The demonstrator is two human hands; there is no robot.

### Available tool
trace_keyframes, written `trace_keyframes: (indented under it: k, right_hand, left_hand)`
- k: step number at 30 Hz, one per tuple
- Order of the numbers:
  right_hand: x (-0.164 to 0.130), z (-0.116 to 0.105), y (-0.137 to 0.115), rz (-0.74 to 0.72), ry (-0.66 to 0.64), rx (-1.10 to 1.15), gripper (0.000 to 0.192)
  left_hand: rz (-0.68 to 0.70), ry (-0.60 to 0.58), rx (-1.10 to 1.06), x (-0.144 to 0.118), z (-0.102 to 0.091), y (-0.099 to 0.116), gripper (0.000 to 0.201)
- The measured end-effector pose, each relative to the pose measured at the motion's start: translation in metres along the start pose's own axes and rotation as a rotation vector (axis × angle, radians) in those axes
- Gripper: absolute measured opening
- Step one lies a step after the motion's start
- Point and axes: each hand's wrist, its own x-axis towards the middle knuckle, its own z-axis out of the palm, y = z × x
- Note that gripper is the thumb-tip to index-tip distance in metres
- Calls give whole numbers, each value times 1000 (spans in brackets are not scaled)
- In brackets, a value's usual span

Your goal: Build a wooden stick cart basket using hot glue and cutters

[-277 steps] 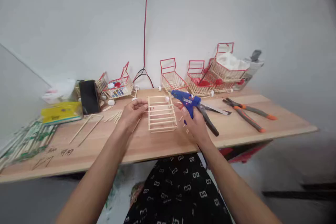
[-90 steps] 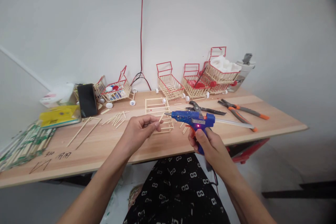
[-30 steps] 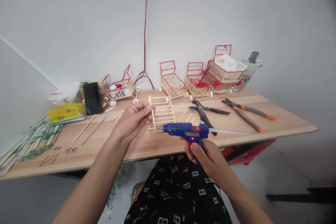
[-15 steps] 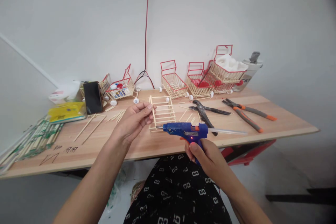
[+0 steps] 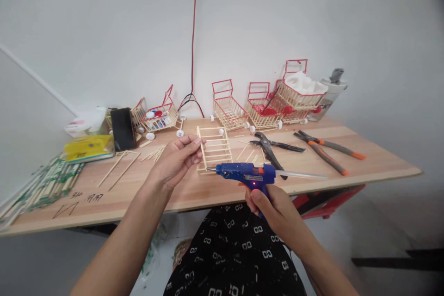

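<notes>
My left hand (image 5: 182, 155) pinches the near-left upright edge of a small wooden stick frame (image 5: 218, 150), which has several parallel rungs and stands on the table. In my right hand (image 5: 265, 203) is a blue hot glue gun (image 5: 244, 172), gripped by its handle with a red light lit. Its metal nozzle points left and meets or nearly touches the lower left corner of the frame. A clear glue stick (image 5: 301, 174) juts out of the gun's back end. Whether glue is coming out is too small to tell.
Behind stand several stick carts with red handles, one being a cart (image 5: 231, 111). To the right lie black pliers (image 5: 268, 145) and orange-grey pliers (image 5: 324, 148). At left are a phone (image 5: 123, 129), a yellow packet (image 5: 89, 148) and bundled sticks (image 5: 52, 182) on the wooden table (image 5: 138, 199).
The glue gun has shifted very slightly to the right and down. My left hand and the stick frame look the same.
</notes>
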Motion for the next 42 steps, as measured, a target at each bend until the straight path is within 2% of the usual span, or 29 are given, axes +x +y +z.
trace_keyframes:
  k: [6,9,14,19,23,30,42]
  right_hand:
    - [-1,0,-2,-18,-18,72,51]
    - [3,-1,1,-21,32,155,50]
    - [17,-9,17,-2,249,335,43]
    - [34,-30,38,-8,477,458,40]
    - [46,-45,52,-23,616,452,44]
    - [53,-49,73,42,683,534,49]
    - [56,-50,71,26,715,603,51]
  left_hand:
    - [-5,3,-13,1,-4,-2,30]
    - [-6,1,-4,2,-5,-1,29]
    - [93,39,133,11,-8,11,31]
    - [315,109,476,34,-11,28,25]
    - [384,94,724,53,-7,36,17]
    - [443,33,1013,70,-1,31,10]
    - [480,12,1095,78,0,21,12]
